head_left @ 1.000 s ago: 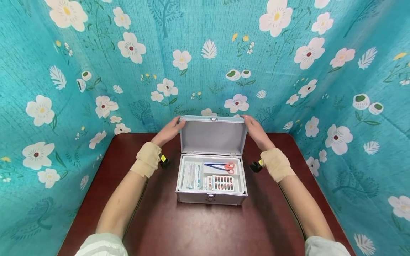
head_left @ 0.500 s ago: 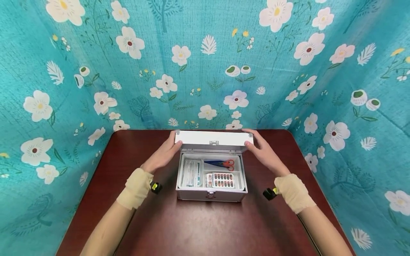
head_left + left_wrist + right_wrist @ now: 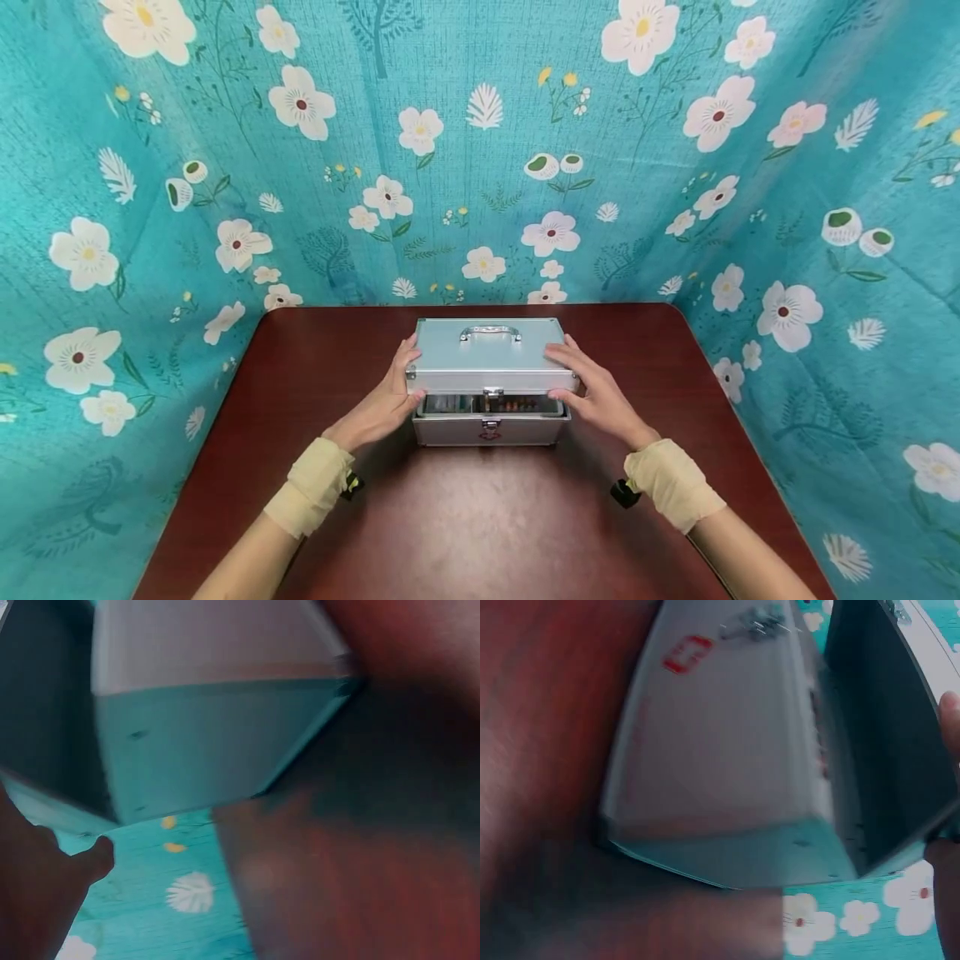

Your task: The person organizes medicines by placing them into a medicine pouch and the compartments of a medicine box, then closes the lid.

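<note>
A silver first-aid box [image 3: 450, 432] stands on the table, a red emblem [image 3: 688, 654] on its front in the right wrist view. Its hinged lid [image 3: 442, 354] is tilted low over it, leaving a gap along the front. Through that gap show parts of the white tray's contents, including dark red capsules [image 3: 517, 406]. My left hand [image 3: 381, 407] holds the lid's left front corner, thumb at the front and fingers along the side. At the right front corner, my right hand [image 3: 600, 396] grips the lid with its thumb in front and fingers over the top edge.
The lid carries a metal carry handle [image 3: 490, 332] on top. A latch [image 3: 491, 426] sits at the middle of the box's front. Behind the dark red table [image 3: 487, 517] and along its sides hangs a turquoise flowered curtain [image 3: 315, 183].
The lid has swung from upright forward and down, hiding the scissors and most of the tray. Both hands have come down and nearer with it, keeping hold of its corners.
</note>
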Tool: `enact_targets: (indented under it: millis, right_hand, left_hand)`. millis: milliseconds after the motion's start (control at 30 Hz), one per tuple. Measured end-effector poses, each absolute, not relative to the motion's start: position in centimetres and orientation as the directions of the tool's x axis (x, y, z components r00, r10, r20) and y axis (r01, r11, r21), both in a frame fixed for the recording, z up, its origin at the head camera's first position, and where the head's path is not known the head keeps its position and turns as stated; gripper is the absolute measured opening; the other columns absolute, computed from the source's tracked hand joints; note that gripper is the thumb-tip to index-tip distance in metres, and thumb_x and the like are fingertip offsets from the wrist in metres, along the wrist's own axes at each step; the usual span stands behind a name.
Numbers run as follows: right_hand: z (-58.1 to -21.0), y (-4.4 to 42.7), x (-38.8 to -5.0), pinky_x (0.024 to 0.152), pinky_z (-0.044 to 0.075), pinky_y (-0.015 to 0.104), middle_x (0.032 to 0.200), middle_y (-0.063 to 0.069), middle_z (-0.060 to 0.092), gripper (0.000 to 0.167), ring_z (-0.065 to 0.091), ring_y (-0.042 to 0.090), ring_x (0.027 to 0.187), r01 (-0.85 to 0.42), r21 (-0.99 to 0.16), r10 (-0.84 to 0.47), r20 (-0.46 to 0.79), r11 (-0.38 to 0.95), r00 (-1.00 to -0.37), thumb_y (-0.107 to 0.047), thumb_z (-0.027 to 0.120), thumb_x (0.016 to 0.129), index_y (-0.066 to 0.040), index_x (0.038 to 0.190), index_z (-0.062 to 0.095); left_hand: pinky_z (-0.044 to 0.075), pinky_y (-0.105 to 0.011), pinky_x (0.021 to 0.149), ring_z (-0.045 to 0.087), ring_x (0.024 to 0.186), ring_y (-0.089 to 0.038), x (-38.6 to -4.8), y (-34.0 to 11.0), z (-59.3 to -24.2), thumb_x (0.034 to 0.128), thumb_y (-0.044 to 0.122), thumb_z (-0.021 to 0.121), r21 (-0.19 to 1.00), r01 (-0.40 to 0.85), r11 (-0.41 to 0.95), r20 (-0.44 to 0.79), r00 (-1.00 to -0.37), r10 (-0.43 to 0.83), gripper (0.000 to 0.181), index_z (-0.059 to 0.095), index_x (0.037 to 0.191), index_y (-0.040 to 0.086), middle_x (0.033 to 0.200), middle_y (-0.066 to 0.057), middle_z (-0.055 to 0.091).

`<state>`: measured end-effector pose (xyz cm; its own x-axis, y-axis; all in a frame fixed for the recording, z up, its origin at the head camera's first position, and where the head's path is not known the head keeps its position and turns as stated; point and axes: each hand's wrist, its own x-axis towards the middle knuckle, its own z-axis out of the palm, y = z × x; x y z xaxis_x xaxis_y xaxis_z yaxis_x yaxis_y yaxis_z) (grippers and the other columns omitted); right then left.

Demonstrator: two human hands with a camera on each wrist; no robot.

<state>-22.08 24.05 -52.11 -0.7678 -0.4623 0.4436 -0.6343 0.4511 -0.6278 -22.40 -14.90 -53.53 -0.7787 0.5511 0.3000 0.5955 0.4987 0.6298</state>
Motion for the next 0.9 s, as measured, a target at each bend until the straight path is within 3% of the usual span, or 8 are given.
enact_targets:
  millis: [200, 400, 533, 700, 767, 900]
  right_hand:
    - [-54.2, 23.0, -22.1, 0.118, 0.021, 0.012, 0.148, 0.019, 0.05, 0.071, 0.025, 0.053, 0.145, -0.691, -0.569, -0.436, 0.536, 0.446, -0.723, 0.001, 0.081, 0.075, -0.003, 0.141, 0.055]
    - [-55.9, 22.4, -21.6, 0.116, 0.021, 0.011, 0.149, 0.02, 0.049, 0.07, 0.021, 0.055, 0.145, -0.705, -0.527, -0.44, 0.552, 0.474, -0.708, -0.001, 0.08, 0.076, -0.003, 0.142, 0.054]
    - [-56.4, 22.2, -21.3, 0.115, 0.026, 0.012, 0.15, 0.019, 0.048, 0.071, 0.021, 0.052, 0.147, -0.71, -0.483, -0.443, 0.56, 0.512, -0.7, -0.001, 0.079, 0.077, -0.004, 0.142, 0.053]
    - [-56.6, 22.2, -21.1, 0.1, 0.052, 0.033, 0.151, 0.016, 0.048, 0.072, 0.024, 0.05, 0.147, -0.697, -0.378, -0.463, 0.544, 0.61, -0.7, -0.003, 0.08, 0.077, -0.008, 0.144, 0.052]
    - [-56.7, 22.2, -21.0, 0.093, 0.055, 0.044, 0.151, 0.014, 0.048, 0.073, 0.027, 0.05, 0.146, -0.691, -0.34, -0.468, 0.542, 0.638, -0.698, -0.004, 0.081, 0.078, -0.009, 0.144, 0.052]
    - [-56.6, 22.1, -20.8, 0.093, 0.054, 0.048, 0.152, 0.013, 0.048, 0.072, 0.028, 0.049, 0.146, -0.682, -0.326, -0.464, 0.539, 0.655, -0.703, -0.006, 0.081, 0.078, -0.011, 0.144, 0.053]
  left_hand:
    - [0.019, -0.064, 0.118, 0.004, 0.153, -0.045, -22.1, -15.0, -55.5, 0.1034, 0.052, 0.039, 0.597, 0.568, 0.567, 0.296, -0.813, 0.502, 0.071, 0.01, 0.151, 0.008, 0.168, -0.013, 0.0]
    - [0.024, -0.068, 0.114, 0.007, 0.152, -0.045, -21.7, -15.4, -56.9, 0.1007, 0.062, 0.026, 0.469, 0.609, 0.64, 0.312, -0.792, 0.525, 0.077, 0.01, 0.151, 0.006, 0.167, -0.018, 0.004]
    - [0.024, -0.068, 0.115, 0.004, 0.155, -0.039, -21.3, -15.5, -57.1, 0.098, 0.067, 0.032, 0.454, 0.583, 0.674, 0.277, -0.811, 0.515, 0.085, 0.007, 0.154, 0.009, 0.168, -0.013, 0.0]
    - [0.024, -0.066, 0.116, 0.002, 0.155, -0.038, -21.0, -15.5, -57.0, 0.0969, 0.056, 0.053, 0.428, 0.548, 0.718, 0.217, -0.834, 0.508, 0.089, 0.007, 0.156, 0.008, 0.169, -0.01, -0.002]
    - [0.025, -0.065, 0.116, 0.002, 0.155, -0.038, -20.9, -15.4, -56.8, 0.096, 0.049, 0.059, 0.415, 0.528, 0.741, 0.191, -0.847, 0.496, 0.087, 0.011, 0.155, 0.007, 0.169, -0.009, -0.001]
    - [0.03, -0.064, 0.114, 0.006, 0.155, -0.039, -21.0, -15.2, -56.2, 0.0965, 0.043, 0.061, 0.382, 0.512, 0.769, 0.179, -0.857, 0.482, 0.08, 0.023, 0.152, 0.001, 0.168, -0.011, 0.007]
